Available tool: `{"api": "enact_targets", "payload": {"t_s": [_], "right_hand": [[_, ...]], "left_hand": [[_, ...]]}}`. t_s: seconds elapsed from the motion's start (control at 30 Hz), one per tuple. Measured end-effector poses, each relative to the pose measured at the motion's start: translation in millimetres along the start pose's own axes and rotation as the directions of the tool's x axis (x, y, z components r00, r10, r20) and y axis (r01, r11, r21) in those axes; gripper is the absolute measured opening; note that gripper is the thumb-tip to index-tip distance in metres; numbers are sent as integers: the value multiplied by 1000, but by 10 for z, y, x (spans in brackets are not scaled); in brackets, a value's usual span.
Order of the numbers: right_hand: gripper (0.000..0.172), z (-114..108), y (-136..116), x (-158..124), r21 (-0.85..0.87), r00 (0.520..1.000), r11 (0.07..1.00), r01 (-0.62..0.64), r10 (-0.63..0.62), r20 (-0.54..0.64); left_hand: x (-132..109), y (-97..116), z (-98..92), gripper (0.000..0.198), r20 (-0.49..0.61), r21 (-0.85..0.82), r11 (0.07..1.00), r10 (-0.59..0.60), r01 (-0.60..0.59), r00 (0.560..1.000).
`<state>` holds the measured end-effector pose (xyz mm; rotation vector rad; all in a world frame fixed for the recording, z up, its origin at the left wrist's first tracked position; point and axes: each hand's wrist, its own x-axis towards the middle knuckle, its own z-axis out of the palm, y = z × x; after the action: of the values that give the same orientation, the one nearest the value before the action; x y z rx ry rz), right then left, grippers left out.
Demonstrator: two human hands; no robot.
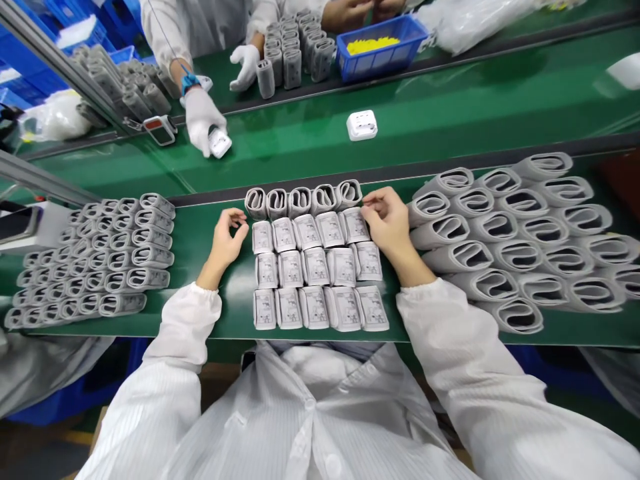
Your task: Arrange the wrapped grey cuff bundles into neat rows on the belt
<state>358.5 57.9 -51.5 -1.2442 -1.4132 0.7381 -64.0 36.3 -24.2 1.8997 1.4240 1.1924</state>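
The right hand (387,220) is curling onto a folded grey cuff (355,225) at one o'clock, while the left hand (227,239) is curling empty at eleven.

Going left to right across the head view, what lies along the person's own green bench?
Small rolled grey bands, left hand, labelled grey packets, right hand, large rolled grey bands.

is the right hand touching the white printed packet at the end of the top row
Touching. The head view shows the bare right hand with fingertips on the edge of the white printed paper packet
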Motion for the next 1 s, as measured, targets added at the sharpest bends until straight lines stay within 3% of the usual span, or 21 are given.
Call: {"api": "enact_targets", "payload": {"t_s": [0.1,0.2,0.4,0.57,0.73,1.0], "right_hand": [[18,-23,-55,-18,-65,996,997,-32,38,80],[24,-26,-118,-2,-139,993,990,-10,26,117],[40,-48,-180,-47,-36,991,999,27,-22,130],[40,-76,-172,-78,-43,994,996,83,-79,81],[38,-80,-143,-80,-52,994,995,83,-79,73],[43,-72,-118,-83,-61,997,997,46,-42,69]], "left_hand": [[-103,104,-82,59,193,124,989,49,-74,980],[-105,159,-109,65,256,178,979,54,-102,965],[-185,204,4,62,223,-40,999,39,-31,974],[-271,271,152,60,153,-192,981,69,-39,986],[-263,261,144,57,157,-230,973,65,-27,985],[-265,237,106,69,165,-197,980,68,-34,984]]}}
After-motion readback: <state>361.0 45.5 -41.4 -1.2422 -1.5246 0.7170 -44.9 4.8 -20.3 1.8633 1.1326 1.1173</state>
